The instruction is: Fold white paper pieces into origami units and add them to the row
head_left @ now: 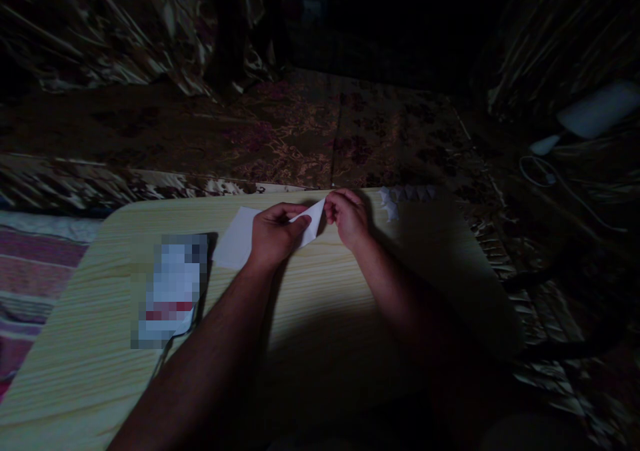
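Observation:
My left hand point(277, 232) pinches a piece of white folded paper point(315, 223) between thumb and fingers, over the far part of the table. The paper's pointed corner reaches up to my right hand point(346, 216), whose fingers are curled together at that tip. Beneath and left of my left hand lies a stack of white paper sheets point(235, 238), partly covered by the hand. Beyond my right hand, several small white folded paper pieces point(410, 193) sit near the far edge; one star-like piece point(390, 210) lies nearer.
The light wood-grain table point(320, 291) has rounded corners. A phone-like object point(175, 291), blurred out, lies at left with a cable below it. Patterned fabric point(310, 131) spreads beyond the far edge. At right are a white cylindrical object point(597, 111) and a white cable point(575, 198).

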A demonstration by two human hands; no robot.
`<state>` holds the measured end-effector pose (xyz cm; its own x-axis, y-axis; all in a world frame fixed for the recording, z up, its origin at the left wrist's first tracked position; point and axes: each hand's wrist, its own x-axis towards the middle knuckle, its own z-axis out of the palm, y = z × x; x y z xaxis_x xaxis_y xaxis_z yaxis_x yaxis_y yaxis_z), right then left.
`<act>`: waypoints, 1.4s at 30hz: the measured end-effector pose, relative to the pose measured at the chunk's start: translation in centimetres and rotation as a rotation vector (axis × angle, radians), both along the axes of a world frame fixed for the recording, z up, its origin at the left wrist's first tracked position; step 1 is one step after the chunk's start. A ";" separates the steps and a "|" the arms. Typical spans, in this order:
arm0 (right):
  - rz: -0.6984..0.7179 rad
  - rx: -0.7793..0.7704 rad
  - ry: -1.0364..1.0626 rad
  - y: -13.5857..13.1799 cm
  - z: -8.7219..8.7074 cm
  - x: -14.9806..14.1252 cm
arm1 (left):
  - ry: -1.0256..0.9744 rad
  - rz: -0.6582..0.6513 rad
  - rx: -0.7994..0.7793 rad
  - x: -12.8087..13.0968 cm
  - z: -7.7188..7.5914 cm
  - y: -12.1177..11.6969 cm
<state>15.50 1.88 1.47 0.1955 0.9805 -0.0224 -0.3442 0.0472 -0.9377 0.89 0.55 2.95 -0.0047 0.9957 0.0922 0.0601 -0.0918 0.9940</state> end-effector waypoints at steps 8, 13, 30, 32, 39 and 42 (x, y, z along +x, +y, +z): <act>0.111 -0.005 -0.139 -0.5 0.8 -0.4 | -0.022 0.020 -0.003 0.0 0.0 0.1; 0.089 0.014 -0.211 -0.6 0.6 -0.6 | -0.039 0.011 0.003 0.1 -0.1 0.0; 0.114 0.031 -0.166 -0.3 -0.2 -0.3 | -0.037 -0.007 -0.008 0.0 -0.2 0.1; 0.119 0.023 -0.144 -0.3 -0.3 -0.2 | -0.035 -0.013 -0.002 -0.1 -0.3 0.2; 0.095 0.014 -0.138 -0.5 0.1 -0.2 | -0.030 -0.021 0.002 -0.2 -0.4 0.3; 0.083 0.034 -0.139 -0.5 0.0 -0.2 | -0.019 -0.022 -0.001 -0.2 -0.4 0.3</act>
<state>15.28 1.42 1.48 0.1129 0.9931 0.0327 -0.2149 0.0566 -0.9750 0.68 0.87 2.54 0.0150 0.9957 0.0912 0.0397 -0.0917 0.9950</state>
